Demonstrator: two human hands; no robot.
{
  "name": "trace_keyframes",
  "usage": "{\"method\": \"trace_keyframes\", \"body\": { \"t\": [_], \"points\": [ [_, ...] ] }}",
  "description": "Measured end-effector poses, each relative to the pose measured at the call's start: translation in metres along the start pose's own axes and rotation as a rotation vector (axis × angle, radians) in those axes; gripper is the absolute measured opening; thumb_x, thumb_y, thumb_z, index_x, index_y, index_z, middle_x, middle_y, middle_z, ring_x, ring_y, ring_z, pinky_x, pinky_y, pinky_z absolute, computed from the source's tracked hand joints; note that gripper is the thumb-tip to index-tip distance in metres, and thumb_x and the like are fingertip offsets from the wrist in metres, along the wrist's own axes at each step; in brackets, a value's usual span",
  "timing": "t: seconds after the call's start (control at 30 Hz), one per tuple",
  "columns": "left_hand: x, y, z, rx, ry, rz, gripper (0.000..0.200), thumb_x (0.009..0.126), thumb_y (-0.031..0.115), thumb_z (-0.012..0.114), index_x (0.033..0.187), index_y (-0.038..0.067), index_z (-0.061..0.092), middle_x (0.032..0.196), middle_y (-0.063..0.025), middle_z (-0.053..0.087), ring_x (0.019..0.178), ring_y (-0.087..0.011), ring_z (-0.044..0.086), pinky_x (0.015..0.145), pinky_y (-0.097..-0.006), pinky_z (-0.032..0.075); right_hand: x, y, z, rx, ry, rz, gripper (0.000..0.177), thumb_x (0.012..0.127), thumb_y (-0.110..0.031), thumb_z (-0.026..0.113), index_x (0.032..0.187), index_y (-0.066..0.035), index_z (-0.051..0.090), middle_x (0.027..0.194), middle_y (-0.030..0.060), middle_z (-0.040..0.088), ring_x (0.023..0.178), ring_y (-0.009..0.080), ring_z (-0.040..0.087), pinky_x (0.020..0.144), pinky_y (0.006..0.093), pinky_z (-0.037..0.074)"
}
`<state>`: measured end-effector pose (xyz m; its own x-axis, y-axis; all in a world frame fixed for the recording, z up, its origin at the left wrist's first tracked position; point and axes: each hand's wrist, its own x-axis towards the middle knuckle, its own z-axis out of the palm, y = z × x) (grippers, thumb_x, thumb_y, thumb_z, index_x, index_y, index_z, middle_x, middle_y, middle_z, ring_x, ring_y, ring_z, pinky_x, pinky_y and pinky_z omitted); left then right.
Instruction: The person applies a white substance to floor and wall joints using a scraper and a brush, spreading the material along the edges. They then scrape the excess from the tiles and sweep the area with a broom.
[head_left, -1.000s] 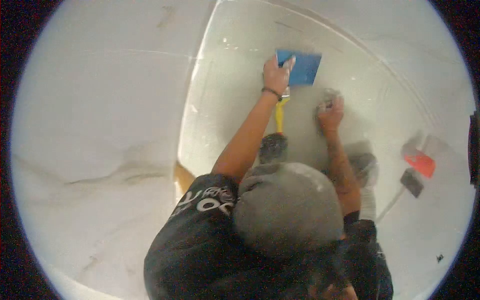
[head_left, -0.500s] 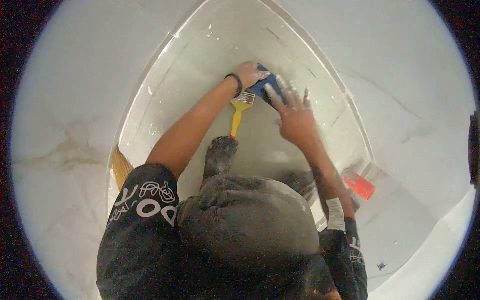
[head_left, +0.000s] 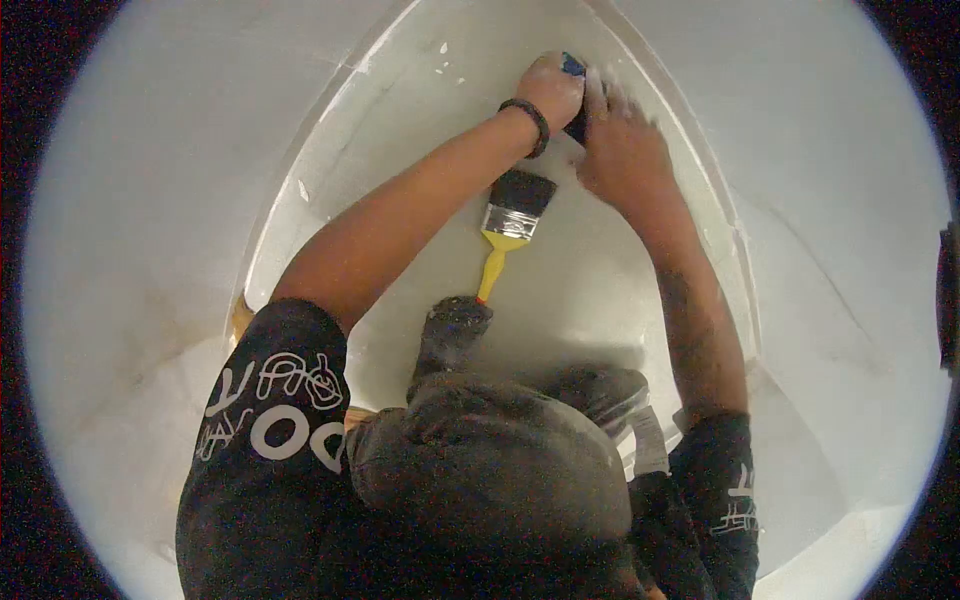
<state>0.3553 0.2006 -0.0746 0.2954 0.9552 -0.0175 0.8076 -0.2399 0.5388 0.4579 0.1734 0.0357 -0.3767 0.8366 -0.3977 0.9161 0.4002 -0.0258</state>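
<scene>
My left hand (head_left: 552, 95) is closed on a flat, dark blue piece (head_left: 576, 125) near the far, narrow end of the pale surface. A bit of blue shows beyond its knuckles. My right hand (head_left: 630, 150) grips the right side of the same piece, its fingertips whitish and blurred. Between the hands most of the piece is hidden, so its exact kind does not show. Closer to me, a paintbrush (head_left: 510, 222) with dark bristles, a metal ferrule and a yellow handle lies beneath my left forearm.
A raised whitish rim (head_left: 715, 175) runs along both sides of the pale surface (head_left: 570, 300), with marble-patterned flooring (head_left: 850, 260) outside it. White flecks (head_left: 442, 58) lie at the far left. My dusty knees and one dark shoe (head_left: 455, 325) are close by; a yellowish bristly thing (head_left: 242, 315) shows at the left rim.
Both hands have moved farther forward and slightly right with the blue piece. The paintbrush's dark bristles, formerly covered, now show. The red object at the right has gone out of sight.
</scene>
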Motion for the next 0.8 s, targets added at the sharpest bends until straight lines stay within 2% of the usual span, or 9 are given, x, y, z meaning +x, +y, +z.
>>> {"method": "trace_keyframes", "body": {
  "t": [0.03,0.13,0.23,0.3,0.37,0.43,0.5,0.6,0.8],
  "points": [
    [-0.006,0.019,-0.017,0.05,0.002,0.026,0.024,0.082,0.018,0.053,0.094,-0.003,0.055,0.091,-0.0229,0.058,0.085,-0.0365,0.056,0.076,-0.0434,0.045,-0.009,0.008,-0.001,-0.069,0.21,-0.044,0.074,0.063,-0.004,0.063,0.129,0.002,0.031,0.119,0.0246,0.046,0.104,0.0356,0.051,0.086,0.0396,0.045],
    [-0.006,0.01,-0.042,-1.395,-0.159,-0.438,0.023,0.088,0.018,0.048,0.098,-0.001,0.056,0.086,-0.0096,0.061,0.08,-0.0237,0.06,0.065,-0.0356,0.05,0.01,0.024,0.015,-0.021,0.344,-0.109,0.059,0.07,-0.005,0.056,0.126,0.001,0.037,0.119,0.0217,0.047,0.107,0.0354,0.05,0.086,0.0424,0.045],
    [-0.006,0.01,-0.054,-1.523,-0.225,-0.592,0.021,0.085,0.02,0.047,0.093,0.003,0.056,0.088,-0.0135,0.06,0.077,-0.0271,0.059,0.065,-0.0393,0.047,0.011,0.037,0.018,0.016,0.4,-0.213,0.064,0.066,0.0,0.057,0.127,-0.003,0.037,0.114,0.0194,0.05,0.106,0.0343,0.05,0.086,0.0391,0.046],
    [-0.002,-0.017,-0.058,-1.598,-0.281,-0.586,0.019,0.083,0.016,0.051,0.096,0.004,0.056,0.092,-0.0123,0.061,0.082,-0.0258,0.06,0.067,-0.0372,0.048,0.033,0.029,0.016,0.088,0.698,-0.274,0.027,0.074,-0.008,0.049,0.097,0.001,0.06,0.098,0.0219,0.06,0.097,0.0349,0.056,0.083,0.0413,0.045],
    [-0.002,-0.045,-0.044,-1.685,-0.375,-0.57,0.021,0.08,0.012,0.056,0.1,0.005,0.056,0.095,-0.0112,0.061,0.087,-0.0245,0.06,0.069,-0.0351,0.049,0.045,0.024,0.023,0.056,0.547,-0.267,0.041,0.072,-0.006,0.052,0.112,-0.002,0.048,0.106,0.0198,0.055,0.101,0.0346,0.053,0.083,0.0408,0.046],
    [-0.012,-0.086,-0.024,-0.474,0.07,-0.114,0.026,0.088,0.028,0.05,0.1,0.006,0.058,0.09,-0.0087,0.062,0.075,-0.0229,0.061,0.062,-0.0361,0.05,0.06,0.02,0.037,0.032,0.395,-0.253,0.06,0.07,-0.004,0.055,0.127,-0.004,0.037,0.115,0.0177,0.05,0.106,0.0343,0.05,0.084,0.0403,0.047],
    [-0.051,-0.077,-0.062,0.19,0.046,0.043,0.032,0.085,0.035,0.052,0.105,0.01,0.059,0.097,-0.0115,0.061,0.082,-0.0273,0.061,0.07,-0.0398,0.049,0.068,0.023,0.056,-0.009,0.368,-0.249,0.05,0.079,-0.02,0.053,0.123,-0.001,0.041,0.122,0.0183,0.046,0.109,0.0343,0.049,0.085,0.0454,0.045],
    [-0.082,-0.107,-0.038,0.349,0.096,0.308,0.027,0.077,0.034,0.055,0.096,0.016,0.062,0.098,-0.0077,0.06,0.083,-0.0269,0.058,0.072,-0.0407,0.047,0.046,0.02,0.075,-0.033,0.308,-0.116,0.053,0.079,-0.026,0.054,0.124,0.0,0.042,0.123,0.0189,0.045,0.11,0.0341,0.048,0.085,0.0498,0.044],
    [-0.088,-0.113,-0.013,0.354,-0.421,-0.059,0.039,0.068,0.03,0.065,0.106,0.019,0.059,0.107,-0.0061,0.058,0.101,-0.0282,0.052,0.083,-0.0466,0.042,0.054,-0.018,0.097,0.092,0.322,0.099,0.058,0.075,-0.013,0.053,0.13,-0.003,0.035,0.126,0.016,0.042,0.11,0.033,0.045,0.091,0.0486,0.039]
  ]
}}
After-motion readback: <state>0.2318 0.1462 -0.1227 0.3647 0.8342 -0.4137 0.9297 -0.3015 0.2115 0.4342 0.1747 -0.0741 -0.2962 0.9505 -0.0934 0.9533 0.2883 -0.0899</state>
